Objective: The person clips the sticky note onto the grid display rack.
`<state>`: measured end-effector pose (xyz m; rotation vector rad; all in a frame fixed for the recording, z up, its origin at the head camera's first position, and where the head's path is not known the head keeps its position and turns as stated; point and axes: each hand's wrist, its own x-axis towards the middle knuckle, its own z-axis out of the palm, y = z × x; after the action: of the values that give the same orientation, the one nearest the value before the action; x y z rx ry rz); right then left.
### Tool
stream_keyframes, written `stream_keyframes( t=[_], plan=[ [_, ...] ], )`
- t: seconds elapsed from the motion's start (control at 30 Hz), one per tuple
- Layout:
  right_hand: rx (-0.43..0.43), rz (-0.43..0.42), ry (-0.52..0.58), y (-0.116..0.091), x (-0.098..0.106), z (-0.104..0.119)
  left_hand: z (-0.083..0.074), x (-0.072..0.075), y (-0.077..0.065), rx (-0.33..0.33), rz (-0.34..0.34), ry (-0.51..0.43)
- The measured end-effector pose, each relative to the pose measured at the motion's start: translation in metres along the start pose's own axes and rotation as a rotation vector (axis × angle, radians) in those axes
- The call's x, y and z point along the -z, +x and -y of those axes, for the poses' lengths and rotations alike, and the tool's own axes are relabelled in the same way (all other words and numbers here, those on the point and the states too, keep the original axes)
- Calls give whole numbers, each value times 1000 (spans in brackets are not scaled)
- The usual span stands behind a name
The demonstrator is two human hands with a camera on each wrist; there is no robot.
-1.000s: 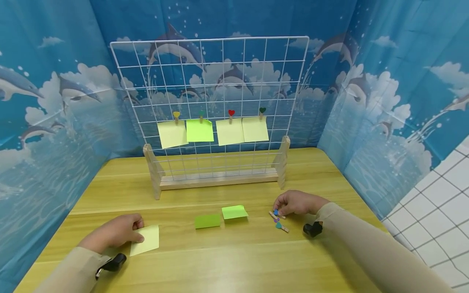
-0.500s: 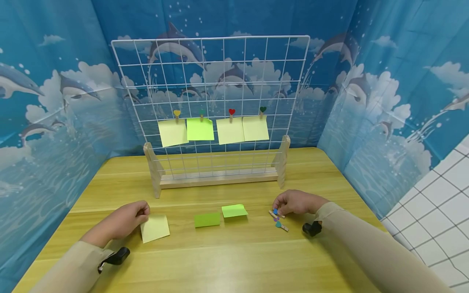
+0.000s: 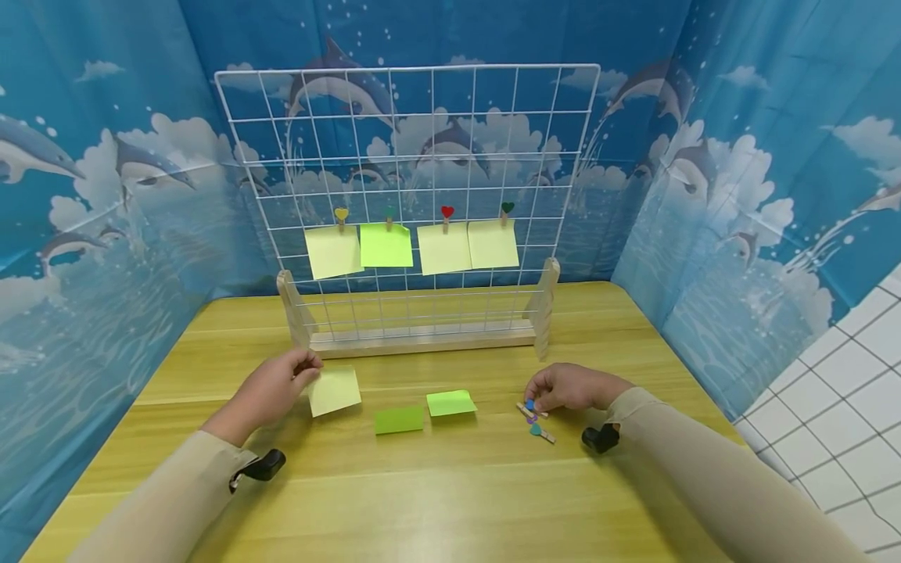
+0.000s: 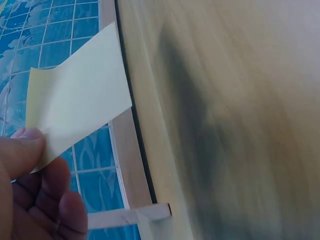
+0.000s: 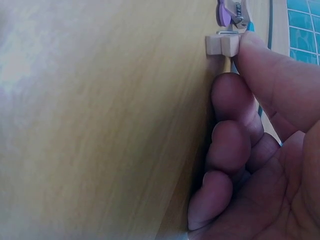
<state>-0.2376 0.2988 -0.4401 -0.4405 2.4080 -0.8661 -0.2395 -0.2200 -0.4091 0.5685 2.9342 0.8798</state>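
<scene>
My left hand (image 3: 271, 395) pinches a pale yellow sticky note (image 3: 335, 390) by its left edge, in front of the rack's left foot. The left wrist view has the note (image 4: 82, 90) raised off the table, held between thumb and curled fingers. On the right, my right hand (image 3: 576, 385) is low at a small pile of wooden clothespins, its thumb and fingertips on one with a blue heart (image 3: 530, 405). Seen from the right wrist, the thumb presses that clothespin (image 5: 222, 44); the index finger is partly hidden. Beside it are a purple-topped clothespin (image 3: 532, 420) and a teal-heart clothespin (image 3: 543, 435).
A white wire grid rack (image 3: 415, 69) on wooden feet stands at the back. Several notes hang clipped on it, among them a bright green note (image 3: 385, 246). Two green notes (image 3: 399, 421) lie mid-table. Dolphin-printed curtains (image 3: 732, 156) enclose the table.
My left hand has carried the pale yellow note forward and to the right, towards the rack, raising it from the table. My right hand stays at the clothespins.
</scene>
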Motion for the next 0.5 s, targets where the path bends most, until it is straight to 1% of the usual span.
stream_keyframes(
  t=[0.13, 0.27, 0.5],
  plan=[
    [1, -1, 7, 0, 0, -1, -9, -2, 15, -15, -37, -14],
    [9, 0, 5, 1, 0, -3, -18, -3, 31, -38, -58, -20],
    [17, 1, 1, 3, 0, -5, -36, -7, 58, -49, -89, -44]
  ],
)
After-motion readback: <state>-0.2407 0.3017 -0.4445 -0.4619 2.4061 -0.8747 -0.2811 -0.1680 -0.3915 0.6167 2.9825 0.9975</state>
